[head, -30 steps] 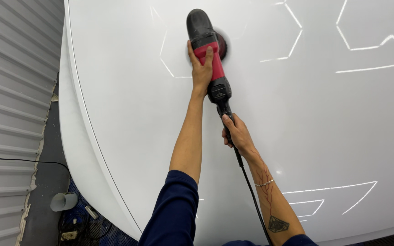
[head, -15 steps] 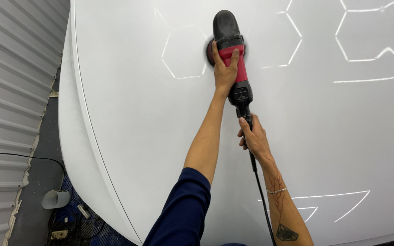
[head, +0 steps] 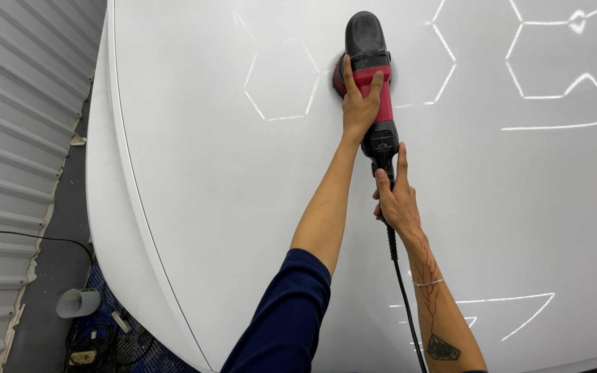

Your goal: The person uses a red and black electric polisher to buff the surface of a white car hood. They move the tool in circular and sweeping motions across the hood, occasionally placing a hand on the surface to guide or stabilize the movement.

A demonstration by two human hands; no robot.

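The fingers (head: 364,86) of the left hand (head: 358,110) are spread flat over the red body of the polisher (head: 371,83), pressing its head against the white car panel (head: 195,179), presumably so that the pad is kept flush. The right hand (head: 395,200) is closed around the rear handle just above the black cord (head: 401,290), where the tool can be steadied and steered. The polisher is seen at upper centre of the frame, its long axis nearly vertical, black nose toward the top edge, cord end toward the bottom. Hexagonal light reflections (head: 281,83) are shown on the panel.
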